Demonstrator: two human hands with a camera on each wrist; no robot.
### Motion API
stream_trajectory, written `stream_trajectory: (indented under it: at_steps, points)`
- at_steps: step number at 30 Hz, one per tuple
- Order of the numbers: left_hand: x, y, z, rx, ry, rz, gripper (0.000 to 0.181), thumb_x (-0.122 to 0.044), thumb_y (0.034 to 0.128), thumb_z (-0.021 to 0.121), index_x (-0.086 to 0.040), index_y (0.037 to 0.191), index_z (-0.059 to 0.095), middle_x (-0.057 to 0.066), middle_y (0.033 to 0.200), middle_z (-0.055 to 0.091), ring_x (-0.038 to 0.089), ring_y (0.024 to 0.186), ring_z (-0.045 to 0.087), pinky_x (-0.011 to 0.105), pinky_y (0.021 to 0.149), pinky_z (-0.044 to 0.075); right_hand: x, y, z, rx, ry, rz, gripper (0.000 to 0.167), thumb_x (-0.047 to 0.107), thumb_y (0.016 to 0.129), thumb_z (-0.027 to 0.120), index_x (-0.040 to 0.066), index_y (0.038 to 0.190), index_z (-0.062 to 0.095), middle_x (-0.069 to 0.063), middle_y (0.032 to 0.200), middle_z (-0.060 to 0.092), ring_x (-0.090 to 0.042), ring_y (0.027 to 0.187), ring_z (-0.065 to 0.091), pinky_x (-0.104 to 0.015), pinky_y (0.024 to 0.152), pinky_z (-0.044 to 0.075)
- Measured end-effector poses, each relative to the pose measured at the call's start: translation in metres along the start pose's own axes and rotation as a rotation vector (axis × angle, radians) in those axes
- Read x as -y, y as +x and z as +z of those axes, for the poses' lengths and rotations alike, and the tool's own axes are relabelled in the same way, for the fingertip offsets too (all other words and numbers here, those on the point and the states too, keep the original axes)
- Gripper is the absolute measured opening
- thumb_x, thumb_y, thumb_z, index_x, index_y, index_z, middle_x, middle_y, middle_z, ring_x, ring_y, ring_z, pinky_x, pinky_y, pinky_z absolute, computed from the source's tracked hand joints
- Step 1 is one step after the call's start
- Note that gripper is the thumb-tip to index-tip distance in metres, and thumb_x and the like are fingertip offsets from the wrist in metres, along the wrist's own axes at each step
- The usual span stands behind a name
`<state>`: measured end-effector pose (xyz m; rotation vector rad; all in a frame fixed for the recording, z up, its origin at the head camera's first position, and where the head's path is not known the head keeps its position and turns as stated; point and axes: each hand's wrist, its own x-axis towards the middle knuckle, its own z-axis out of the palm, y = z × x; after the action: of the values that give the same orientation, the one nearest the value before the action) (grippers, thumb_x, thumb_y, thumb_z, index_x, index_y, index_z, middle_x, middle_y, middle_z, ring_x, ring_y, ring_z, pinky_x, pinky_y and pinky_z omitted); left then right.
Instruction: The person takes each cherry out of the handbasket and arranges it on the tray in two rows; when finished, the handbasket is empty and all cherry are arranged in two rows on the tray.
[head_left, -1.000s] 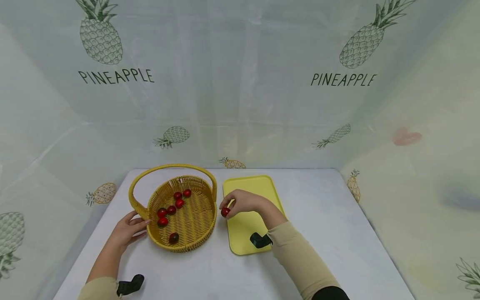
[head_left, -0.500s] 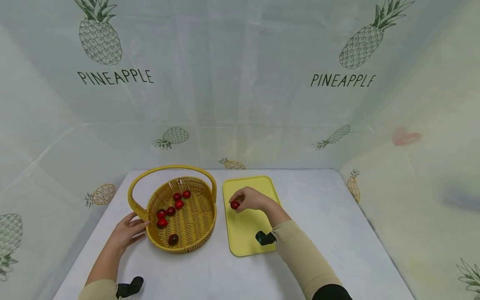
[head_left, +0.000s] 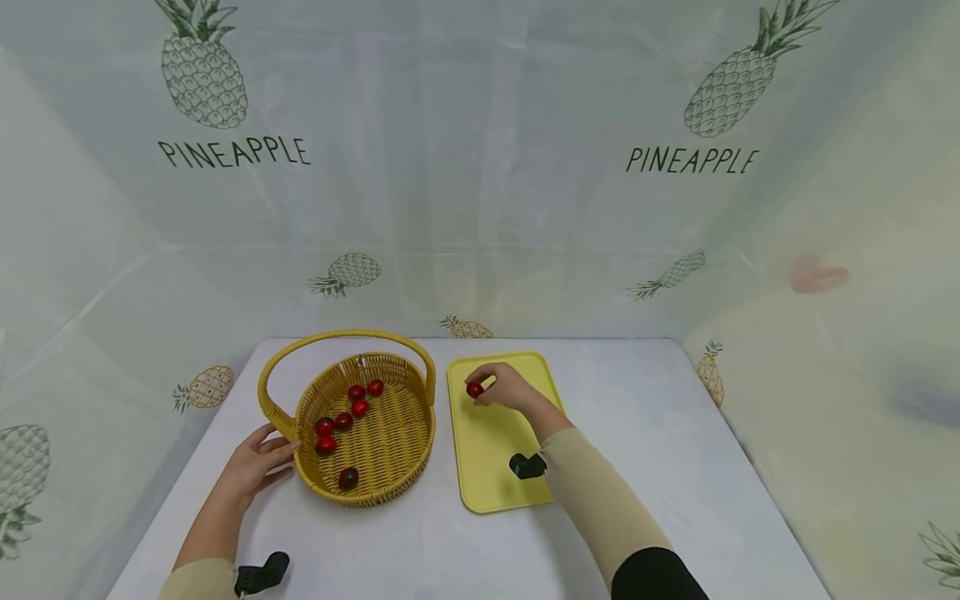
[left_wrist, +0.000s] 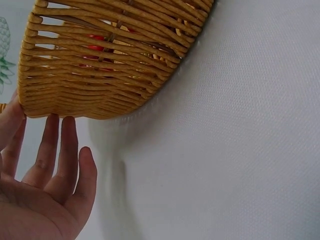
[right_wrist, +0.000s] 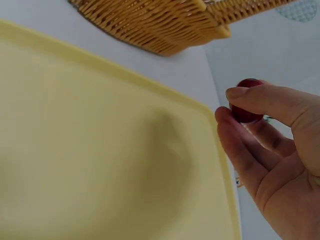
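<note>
My right hand [head_left: 506, 389] pinches a small round dark red fruit [head_left: 475, 390], cherry-like, between thumb and fingertips. It hangs over the far part of the yellow tray [head_left: 495, 467]; the right wrist view shows the fruit [right_wrist: 246, 102] lifted off the tray. My left hand [head_left: 258, 462] rests against the left side of the wicker basket [head_left: 390, 433], close to the foot of its handle. In the left wrist view, its fairly straight fingers [left_wrist: 69, 145] touch the basket wall [left_wrist: 100, 80]. Several similar red fruits [head_left: 359, 408] lie in the basket, mostly on its left side.
The basket's tall arched handle [head_left: 345, 332] rises above its far side. A narrow strip of white table [head_left: 444, 492] separates basket from tray. Behind the table hangs a pale curtain [head_left: 480, 208] printed with pineapples.
My right hand has carried the red fruit from the gap beside the basket, rightward and away from me, over the tray's far part. The left hand and basket have stayed put.
</note>
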<state>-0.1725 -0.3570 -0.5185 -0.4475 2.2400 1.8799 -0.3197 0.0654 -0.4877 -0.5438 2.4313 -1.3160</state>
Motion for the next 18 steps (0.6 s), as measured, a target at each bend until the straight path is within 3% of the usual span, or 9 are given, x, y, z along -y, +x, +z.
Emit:
stream_trajectory:
  at_steps: [11,18]
  points:
    - [0.0,-0.001,0.0,-0.008,-0.017,-0.008,0.079,-0.024,0.0921,0.07,-0.003,0.151,0.023,0.004,0.118,0.064,0.008,0.09,0.065,0.04,0.089,0.053,-0.014,0.018,0.008,-0.06,0.01,0.028,0.032,0.006,0.085,0.075,0.004,0.117,0.069,-0.009,0.114,0.063,-0.02,0.091,0.063,-0.031,0.076,0.053]
    - [0.001,0.001,0.002,-0.015,-0.014,-0.001,0.078,-0.023,0.0917,0.071,-0.002,0.151,0.024,0.007,0.119,0.064,0.007,0.09,0.064,0.04,0.088,0.054,-0.019,0.03,0.011,-0.082,-0.011,0.049,0.031,0.009,0.086,0.074,0.004,0.117,0.07,-0.011,0.118,0.061,-0.02,0.089,0.061,-0.03,0.072,0.053]
